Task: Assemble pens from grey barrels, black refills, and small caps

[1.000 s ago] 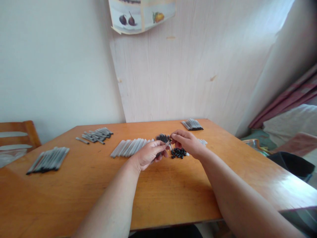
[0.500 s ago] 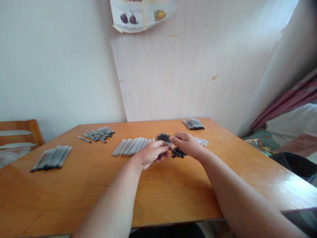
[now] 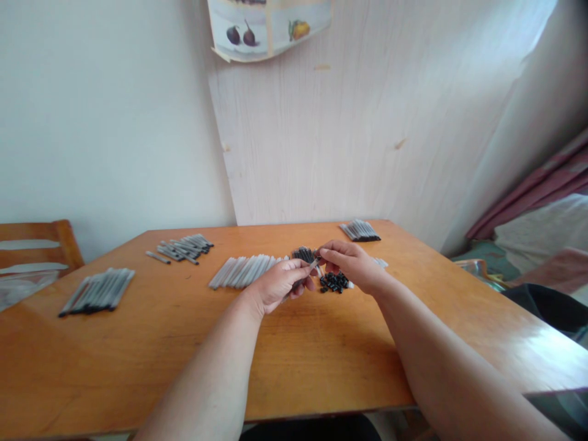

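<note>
My left hand [image 3: 281,284] is closed around a pale pen barrel [image 3: 315,264], whose tip sticks out past thumb and forefinger. Close by on the right, my right hand [image 3: 351,263] pinches at the barrel's end; a small dark piece seems to be in its fingers, too small to name. Under the right hand lies a heap of short black pen parts [image 3: 334,282]. Behind the hands is a bunch of black-ended sticks [image 3: 303,255], partly covered. A row of white pen barrels [image 3: 243,272] lies just left of the left hand.
Black-tipped pens lie in a neat row [image 3: 98,291] at the left, a loose pile [image 3: 184,248] at the back left and a bundle [image 3: 359,230] at the back right. A chair [image 3: 41,242] stands left of the wooden table [image 3: 184,355]; a black bin [image 3: 546,306] is at right.
My right hand has shifted slightly right and up, leaving a little more of the barrel tip visible. The left hand stays nearly still. More of the black parts shows.
</note>
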Demonstrator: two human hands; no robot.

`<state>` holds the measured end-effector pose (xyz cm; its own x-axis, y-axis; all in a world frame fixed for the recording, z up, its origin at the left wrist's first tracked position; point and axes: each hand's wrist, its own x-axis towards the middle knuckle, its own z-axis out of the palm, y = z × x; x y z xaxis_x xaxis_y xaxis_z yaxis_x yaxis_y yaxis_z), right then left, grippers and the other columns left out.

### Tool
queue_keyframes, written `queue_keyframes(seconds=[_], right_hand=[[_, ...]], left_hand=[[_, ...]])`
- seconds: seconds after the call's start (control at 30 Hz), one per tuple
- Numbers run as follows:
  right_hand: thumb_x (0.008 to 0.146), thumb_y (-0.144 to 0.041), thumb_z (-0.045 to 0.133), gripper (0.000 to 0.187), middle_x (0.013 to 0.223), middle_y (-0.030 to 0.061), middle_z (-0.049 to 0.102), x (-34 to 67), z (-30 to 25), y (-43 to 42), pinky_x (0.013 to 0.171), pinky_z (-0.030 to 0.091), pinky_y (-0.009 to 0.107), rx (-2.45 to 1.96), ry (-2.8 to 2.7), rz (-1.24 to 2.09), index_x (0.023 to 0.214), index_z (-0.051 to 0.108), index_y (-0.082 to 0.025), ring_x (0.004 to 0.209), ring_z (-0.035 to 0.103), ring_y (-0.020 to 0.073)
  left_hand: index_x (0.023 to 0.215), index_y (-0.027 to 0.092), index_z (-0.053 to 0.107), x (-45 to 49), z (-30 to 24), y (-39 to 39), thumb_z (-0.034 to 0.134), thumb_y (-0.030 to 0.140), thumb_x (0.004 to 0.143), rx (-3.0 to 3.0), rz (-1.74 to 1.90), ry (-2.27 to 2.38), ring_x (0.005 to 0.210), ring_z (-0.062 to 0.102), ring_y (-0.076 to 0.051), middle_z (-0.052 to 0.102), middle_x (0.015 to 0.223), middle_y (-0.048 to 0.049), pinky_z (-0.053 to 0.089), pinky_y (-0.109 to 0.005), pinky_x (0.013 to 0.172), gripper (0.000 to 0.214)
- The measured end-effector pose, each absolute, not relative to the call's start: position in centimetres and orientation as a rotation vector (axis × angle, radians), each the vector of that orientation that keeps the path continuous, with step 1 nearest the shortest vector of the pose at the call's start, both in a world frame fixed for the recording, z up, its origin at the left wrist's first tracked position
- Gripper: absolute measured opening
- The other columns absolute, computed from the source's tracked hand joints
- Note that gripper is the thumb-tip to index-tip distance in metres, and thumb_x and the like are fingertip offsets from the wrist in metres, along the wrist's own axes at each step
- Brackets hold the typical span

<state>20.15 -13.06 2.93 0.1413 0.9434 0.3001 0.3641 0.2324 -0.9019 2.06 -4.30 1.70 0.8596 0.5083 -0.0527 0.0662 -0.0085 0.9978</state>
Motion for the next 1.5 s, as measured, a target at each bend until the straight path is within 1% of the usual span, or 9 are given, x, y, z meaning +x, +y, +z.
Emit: queue_keyframes(seconds=[0.23,0.43,0.53,0.7,0.83,0.93,1.1,1.23,1.5], right_hand=[[0.084,-0.047,0.055,0.03,0.064,-0.0004,0.055,20.1,2.41,-12.83,0.053,0.035,0.024,-1.42,-1.475,0.577,0.075,0.055,-0.019,0.057,0.047,0.0108],[0.085,-0.055,0.051,0.04,0.057,-0.0027,0.044,19.97,2.03,-12.48,0.05,0.027,0.025,-1.531,-1.556,0.347,0.064,0.049,-0.02,0.053,0.039,0.0105],[0.086,-0.06,0.045,0.046,0.056,-0.0027,0.041,19.91,1.94,-12.38,0.049,0.027,0.025,-1.507,-1.573,0.376,0.062,0.049,-0.02,0.053,0.038,0.0104],[0.088,-0.061,0.041,0.048,0.059,-0.0012,0.048,20.12,2.08,-12.38,0.05,0.032,0.025,-1.447,-1.437,0.502,0.068,0.053,-0.019,0.054,0.042,0.0108],[0.084,-0.052,0.051,0.036,0.071,0.0018,0.059,20.26,2.44,-12.55,0.055,0.037,0.025,-1.342,-1.369,0.639,0.079,0.058,-0.018,0.059,0.048,0.0112],[0.082,-0.049,0.057,0.031,0.074,0.002,0.06,20.24,2.55,-12.67,0.059,0.039,0.025,-1.269,-1.388,0.707,0.085,0.061,-0.018,0.063,0.049,0.0112],[0.081,-0.046,0.059,0.029,0.067,-0.0002,0.057,20.23,2.28,-12.6,0.056,0.036,0.024,-1.286,-1.416,0.685,0.08,0.059,-0.017,0.059,0.046,0.0099],[0.08,-0.05,0.059,0.032,0.063,-0.0018,0.053,20.1,2.21,-12.61,0.052,0.034,0.023,-1.38,-1.414,0.596,0.074,0.055,-0.019,0.055,0.044,0.0096],[0.083,-0.06,0.051,0.042,0.063,0.0005,0.055,19.98,2.01,-12.41,0.052,0.035,0.025,-1.453,-1.438,0.518,0.073,0.055,-0.02,0.057,0.046,0.0118]], left_hand=[[0.098,0.015,0.06,2.1,1.6,-4.26,0.057,0.043,0.083,1.577,0.358,0.458,0.051,0.046,-0.006,0.063,0.075,-0.0035,0.024,-0.021,0.047,0.032],[0.101,0.015,0.061,2.13,1.52,-4.34,0.058,0.044,0.082,1.63,0.33,0.46,0.053,0.047,-0.006,0.064,0.076,-0.0036,0.026,-0.021,0.048,0.034],[0.101,0.015,0.061,2.12,1.51,-4.36,0.058,0.045,0.083,1.619,0.34,0.458,0.052,0.047,-0.006,0.064,0.076,-0.0035,0.026,-0.021,0.048,0.035],[0.097,0.015,0.06,2.12,1.67,-4.32,0.058,0.044,0.082,1.567,0.372,0.478,0.05,0.046,-0.006,0.063,0.074,-0.0029,0.024,-0.021,0.046,0.033],[0.095,0.015,0.06,2.11,1.75,-4.24,0.06,0.044,0.081,1.533,0.383,0.477,0.049,0.046,-0.006,0.063,0.073,-0.0031,0.024,-0.021,0.045,0.032],[0.093,0.015,0.059,2.12,1.63,-4.13,0.06,0.044,0.08,1.512,0.382,0.466,0.049,0.046,-0.006,0.064,0.073,-0.0035,0.024,-0.021,0.046,0.032],[0.094,0.015,0.06,2.14,1.39,-4.11,0.059,0.043,0.082,1.518,0.373,0.456,0.05,0.046,-0.006,0.063,0.074,-0.0035,0.025,-0.021,0.047,0.031],[0.096,0.015,0.061,2.1,1.55,-4.38,0.059,0.043,0.082,1.55,0.379,0.452,0.051,0.047,-0.006,0.063,0.074,-0.003,0.026,-0.021,0.048,0.032],[0.095,0.015,0.06,2.1,1.72,-4.49,0.06,0.044,0.081,1.542,0.383,0.456,0.051,0.047,-0.006,0.064,0.074,-0.0032,0.027,-0.021,0.049,0.032]])
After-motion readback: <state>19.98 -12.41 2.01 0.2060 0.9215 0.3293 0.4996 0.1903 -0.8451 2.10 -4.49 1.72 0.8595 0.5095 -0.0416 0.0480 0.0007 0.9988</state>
